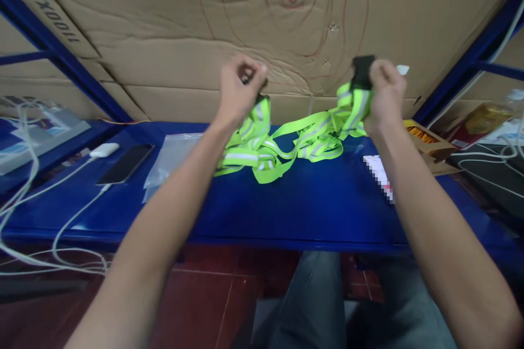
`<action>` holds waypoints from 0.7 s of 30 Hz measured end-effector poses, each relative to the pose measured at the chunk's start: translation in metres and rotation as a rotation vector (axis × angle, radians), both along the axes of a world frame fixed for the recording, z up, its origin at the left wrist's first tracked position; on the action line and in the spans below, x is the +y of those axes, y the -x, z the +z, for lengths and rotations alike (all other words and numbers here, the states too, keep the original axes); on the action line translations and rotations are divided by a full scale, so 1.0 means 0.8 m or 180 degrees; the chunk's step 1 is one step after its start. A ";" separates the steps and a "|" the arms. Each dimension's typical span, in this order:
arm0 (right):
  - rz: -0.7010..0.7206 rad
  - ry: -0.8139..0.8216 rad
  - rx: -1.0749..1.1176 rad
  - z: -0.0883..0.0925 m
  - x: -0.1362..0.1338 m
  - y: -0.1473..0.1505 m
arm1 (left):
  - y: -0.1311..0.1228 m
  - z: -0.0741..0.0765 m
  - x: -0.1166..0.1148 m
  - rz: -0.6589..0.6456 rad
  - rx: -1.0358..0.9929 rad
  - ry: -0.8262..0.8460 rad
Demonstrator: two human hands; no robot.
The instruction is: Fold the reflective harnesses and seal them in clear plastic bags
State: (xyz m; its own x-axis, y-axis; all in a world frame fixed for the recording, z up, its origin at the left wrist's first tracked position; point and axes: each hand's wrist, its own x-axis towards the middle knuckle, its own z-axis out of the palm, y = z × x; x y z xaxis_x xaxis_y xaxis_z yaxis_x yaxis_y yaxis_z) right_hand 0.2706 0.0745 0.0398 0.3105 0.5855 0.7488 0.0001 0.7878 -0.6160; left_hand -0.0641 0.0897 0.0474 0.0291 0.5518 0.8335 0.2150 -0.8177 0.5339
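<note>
Bright yellow-green reflective straps [270,161] with grey stripes lie bunched on the blue shelf [303,210], and both ends are lifted. My left hand [241,79] is closed in a pinch on one raised end, where a bit of black shows under the fingers. On the other side, my right hand [387,84] grips the other end beside a black fastener [362,72]. That hand is slightly blurred. Between the two hands the straps sag down in loose folds onto the shelf.
Left of the straps lie a clear plastic bag [174,147], a phone [126,164] with a white cable, and a white charger [104,150]. At right are an open cardboard box [429,147] and a white printed card [379,174]. Cardboard [172,71] backs the shelf.
</note>
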 end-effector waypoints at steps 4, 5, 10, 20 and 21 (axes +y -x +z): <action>0.0261 0.0296 -0.1548 -0.037 -0.067 0.051 | -0.056 -0.050 -0.069 -0.0277 0.0343 0.0387; 0.0347 0.0400 -0.1688 -0.046 -0.079 0.060 | -0.064 -0.055 -0.083 -0.0337 0.0460 0.0431; 0.1001 0.0642 -0.2144 -0.073 -0.109 0.088 | -0.083 -0.064 -0.116 -0.0579 0.0478 0.0541; 0.1239 0.0779 -0.1753 -0.074 -0.107 0.071 | -0.059 -0.047 -0.123 -0.0712 0.1515 0.0869; 0.1210 0.0826 -0.1765 -0.074 -0.104 0.067 | -0.056 -0.048 -0.120 -0.0759 0.1571 0.0936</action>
State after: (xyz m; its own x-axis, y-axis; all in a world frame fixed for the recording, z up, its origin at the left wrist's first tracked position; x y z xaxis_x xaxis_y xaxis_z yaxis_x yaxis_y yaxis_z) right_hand 0.2173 -0.0089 -0.0193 -0.3355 0.7579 0.5594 0.1219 0.6238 -0.7720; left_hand -0.0197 -0.0063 0.0091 0.5230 0.6872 0.5042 0.3236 -0.7074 0.6283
